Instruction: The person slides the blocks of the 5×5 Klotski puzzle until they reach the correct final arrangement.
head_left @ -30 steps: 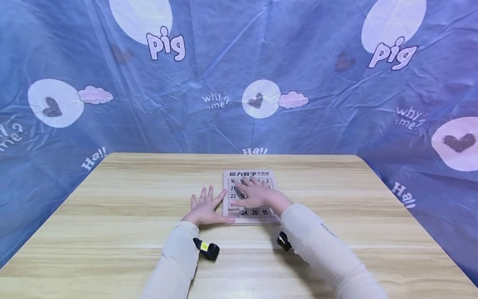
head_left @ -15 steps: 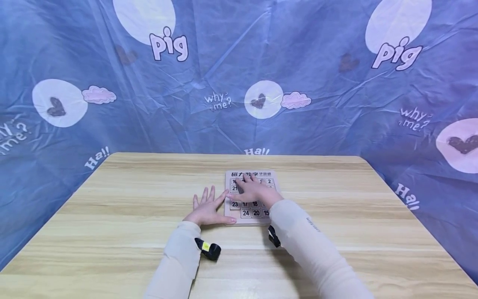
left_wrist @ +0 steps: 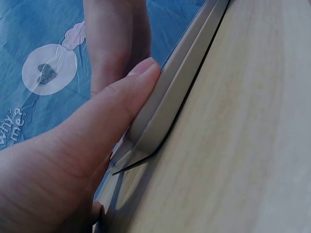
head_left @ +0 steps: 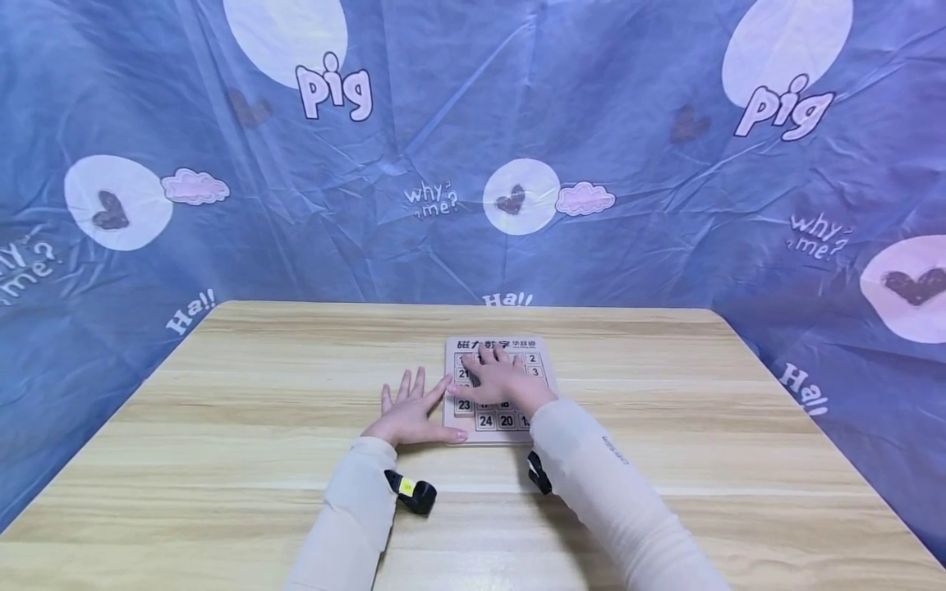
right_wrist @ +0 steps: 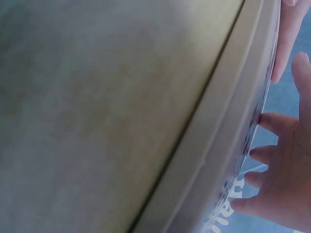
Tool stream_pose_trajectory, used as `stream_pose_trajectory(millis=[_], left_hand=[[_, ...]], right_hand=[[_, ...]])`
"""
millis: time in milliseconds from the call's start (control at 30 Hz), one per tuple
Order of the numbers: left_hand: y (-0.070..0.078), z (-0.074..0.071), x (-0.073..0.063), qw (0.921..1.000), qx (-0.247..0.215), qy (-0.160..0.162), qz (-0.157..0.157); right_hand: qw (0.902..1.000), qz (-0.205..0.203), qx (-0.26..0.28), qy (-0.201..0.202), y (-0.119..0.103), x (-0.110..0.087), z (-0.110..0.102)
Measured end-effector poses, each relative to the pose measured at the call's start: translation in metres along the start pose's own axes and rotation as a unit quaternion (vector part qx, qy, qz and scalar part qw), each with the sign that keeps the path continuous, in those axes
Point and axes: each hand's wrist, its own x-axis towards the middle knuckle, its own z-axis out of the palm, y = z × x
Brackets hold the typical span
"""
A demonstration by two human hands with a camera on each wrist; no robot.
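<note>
A pale sliding number puzzle (head_left: 495, 437) lies flat on the table, with Chinese characters along its top edge and numbered tiles below. My left hand (head_left: 410, 417) is spread at its left side; the thumb (left_wrist: 121, 94) rests on the lower left corner and the other fingers reach over the tabletop. Over the tiles, my right hand (head_left: 498, 386) has its fingers spread, and in the right wrist view its fingertips (right_wrist: 260, 154) come down at the puzzle's face. Tile 23 (head_left: 464, 405) and tile 24 (head_left: 485, 421) show; the hand hides much of the middle. A tile-sized gap sits at lower left.
The wooden table (head_left: 259, 394) extends around the puzzle. Behind it hangs a blue printed curtain (head_left: 414, 107). A small black wrist camera (head_left: 417, 495) hangs from the left sleeve, another black camera (head_left: 539, 474) from the right.
My right hand has shifted left over the puzzle, covering tiles at the left that showed before, with its forearm following. The left hand stays put, while the head view has shifted slightly.
</note>
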Motion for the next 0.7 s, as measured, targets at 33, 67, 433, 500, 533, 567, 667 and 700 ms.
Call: stream_pose_trajectory(millis=[33,67,433,500,533,567,667,700], left_hand=[[0.0,0.0,0.0,1.0,0.001,0.001,0.0],[-0.001,0.001,0.001,1.0,0.002,0.001,0.0],[0.0,0.001,0.001,1.0,0.005,-0.001,-0.002],[-0.001,0.001,0.002,1.0,0.006,0.0,-0.002],[-0.001,0.001,0.002,1.0,0.006,0.001,-0.002],[-0.001,0.001,0.002,1.0,0.007,0.001,-0.003],[-0.001,0.001,0.002,1.0,0.009,0.001,-0.003],[-0.001,0.001,0.002,1.0,0.008,0.001,-0.001]], right_hand=[[1.0,-0.002,-0.003,0.001,0.0,-0.001,0.001],[1.0,-0.004,-0.007,0.002,0.0,-0.002,0.001],[0.9993,-0.031,-0.022,0.0,-0.002,-0.017,0.003],[0.9992,-0.033,-0.024,-0.002,-0.003,-0.019,0.003],[0.9992,-0.032,-0.023,-0.003,-0.003,-0.02,0.003],[0.9991,-0.033,-0.024,-0.003,-0.004,-0.02,0.003],[0.999,-0.033,-0.029,-0.006,-0.005,-0.022,0.004],[0.999,-0.033,-0.029,-0.006,-0.005,-0.023,0.004]])
